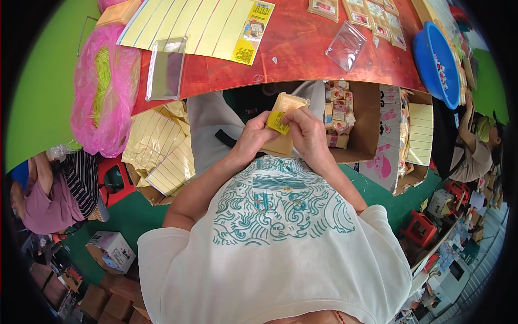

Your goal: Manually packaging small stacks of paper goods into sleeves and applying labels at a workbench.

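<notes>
Close to my chest, beyond the table's near edge, a small tan plastic box (292,101) is held between both hands. My left hand (251,137) is closed round its left side. A yellow printed label (277,123) lies against the box's face. My right hand (307,131) has its fingers bent over the label's right edge and the box's right side; its fingertips are partly hidden, so I cannot tell whether they grip the label or the box.
On the red table (226,75) lie a striped yellow label sheet (189,24) and clear plastic lids (346,47). A pink bag (86,102) hangs left; a blue basin (436,65) stands right. Cartons (362,121) of small packs flank my legs. Other people sit at both sides.
</notes>
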The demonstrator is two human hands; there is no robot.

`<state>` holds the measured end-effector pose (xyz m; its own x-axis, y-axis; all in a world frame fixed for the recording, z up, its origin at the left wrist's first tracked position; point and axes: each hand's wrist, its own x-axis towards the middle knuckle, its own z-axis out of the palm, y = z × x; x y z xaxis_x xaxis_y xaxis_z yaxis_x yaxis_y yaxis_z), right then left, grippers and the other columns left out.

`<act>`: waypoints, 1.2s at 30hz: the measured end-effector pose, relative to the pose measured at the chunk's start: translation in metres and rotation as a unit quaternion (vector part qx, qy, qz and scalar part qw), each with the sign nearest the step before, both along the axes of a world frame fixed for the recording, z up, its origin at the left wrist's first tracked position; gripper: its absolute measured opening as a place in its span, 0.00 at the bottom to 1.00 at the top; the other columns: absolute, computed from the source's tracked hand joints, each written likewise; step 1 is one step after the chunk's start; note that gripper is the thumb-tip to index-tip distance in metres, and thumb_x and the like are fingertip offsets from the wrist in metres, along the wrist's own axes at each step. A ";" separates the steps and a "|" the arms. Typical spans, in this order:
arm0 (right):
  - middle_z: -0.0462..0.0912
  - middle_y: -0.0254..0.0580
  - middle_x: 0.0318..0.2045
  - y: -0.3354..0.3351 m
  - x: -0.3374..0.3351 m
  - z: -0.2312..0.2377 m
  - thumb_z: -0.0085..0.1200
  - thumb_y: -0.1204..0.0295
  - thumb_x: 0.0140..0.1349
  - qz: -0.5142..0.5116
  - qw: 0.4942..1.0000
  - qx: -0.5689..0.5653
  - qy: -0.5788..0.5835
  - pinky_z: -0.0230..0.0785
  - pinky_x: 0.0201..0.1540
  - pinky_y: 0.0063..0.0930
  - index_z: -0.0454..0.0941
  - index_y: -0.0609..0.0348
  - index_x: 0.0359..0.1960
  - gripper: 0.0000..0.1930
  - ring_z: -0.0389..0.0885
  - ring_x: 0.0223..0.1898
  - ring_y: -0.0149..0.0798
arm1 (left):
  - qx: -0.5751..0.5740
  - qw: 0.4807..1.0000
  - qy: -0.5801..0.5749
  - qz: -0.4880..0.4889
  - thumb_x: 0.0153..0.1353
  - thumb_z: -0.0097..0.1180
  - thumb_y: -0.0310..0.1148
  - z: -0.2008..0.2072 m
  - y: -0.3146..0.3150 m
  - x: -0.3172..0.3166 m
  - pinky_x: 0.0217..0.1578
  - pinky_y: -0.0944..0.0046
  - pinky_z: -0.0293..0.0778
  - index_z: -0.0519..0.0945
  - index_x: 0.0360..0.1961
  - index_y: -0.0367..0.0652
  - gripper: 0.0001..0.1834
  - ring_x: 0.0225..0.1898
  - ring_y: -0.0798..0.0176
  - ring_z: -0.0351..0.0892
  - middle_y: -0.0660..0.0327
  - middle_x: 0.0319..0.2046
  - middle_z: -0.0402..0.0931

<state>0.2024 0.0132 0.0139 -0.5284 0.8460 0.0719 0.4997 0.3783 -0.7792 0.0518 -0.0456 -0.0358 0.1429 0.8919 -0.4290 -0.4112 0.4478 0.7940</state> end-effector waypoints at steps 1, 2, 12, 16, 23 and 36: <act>0.77 0.46 0.29 0.000 0.000 0.001 0.48 0.85 0.54 0.000 1.000 0.000 0.000 0.70 0.32 0.33 0.76 0.62 0.33 0.08 0.79 0.29 0.47 | -0.001 1.000 -0.005 -0.001 0.56 0.48 0.22 -0.001 0.000 0.000 0.47 0.70 0.69 0.72 0.50 0.36 0.18 0.44 0.71 0.74 0.61 0.42 0.75; 0.77 0.46 0.29 0.000 0.000 0.001 0.49 0.85 0.54 0.000 1.000 0.004 -0.005 0.70 0.32 0.34 0.77 0.62 0.33 0.08 0.79 0.30 0.49 | -0.001 1.000 -0.005 -0.001 0.56 0.48 0.22 -0.001 0.000 0.000 0.47 0.70 0.69 0.72 0.50 0.36 0.18 0.44 0.71 0.74 0.61 0.42 0.75; 0.75 0.45 0.33 -0.003 0.008 -0.002 0.51 0.85 0.52 0.044 0.993 0.089 -0.066 0.72 0.33 0.40 0.78 0.60 0.34 0.09 0.79 0.32 0.51 | -0.012 1.000 -0.016 -0.022 0.55 0.49 0.21 0.001 0.000 0.000 0.47 0.69 0.69 0.72 0.51 0.36 0.19 0.44 0.70 0.74 0.61 0.42 0.75; 0.74 0.45 0.32 -0.004 0.009 -0.002 0.52 0.84 0.52 0.043 0.993 0.084 -0.075 0.71 0.34 0.41 0.78 0.59 0.34 0.09 0.78 0.33 0.51 | -0.007 0.999 0.006 -0.032 0.55 0.49 0.21 0.002 0.000 0.000 0.47 0.70 0.69 0.72 0.51 0.36 0.20 0.44 0.70 0.73 0.62 0.43 0.75; 0.74 0.42 0.33 -0.002 0.009 0.009 0.55 0.81 0.49 0.047 0.981 0.151 -0.115 0.61 0.41 0.37 0.79 0.55 0.33 0.09 0.74 0.37 0.45 | -0.006 1.000 -0.017 -0.020 0.55 0.48 0.21 -0.001 -0.001 0.000 0.48 0.69 0.70 0.71 0.53 0.36 0.22 0.45 0.70 0.74 0.61 0.45 0.75; 0.72 0.39 0.33 0.022 0.043 0.013 0.53 0.73 0.56 -0.106 0.993 -0.041 0.023 0.64 0.38 0.22 0.78 0.65 0.39 0.10 0.70 0.34 0.32 | -0.053 0.983 -0.166 0.049 0.55 0.47 0.19 0.003 0.000 0.002 0.51 0.61 0.74 0.67 0.56 0.33 0.25 0.48 0.60 0.78 0.53 0.48 0.75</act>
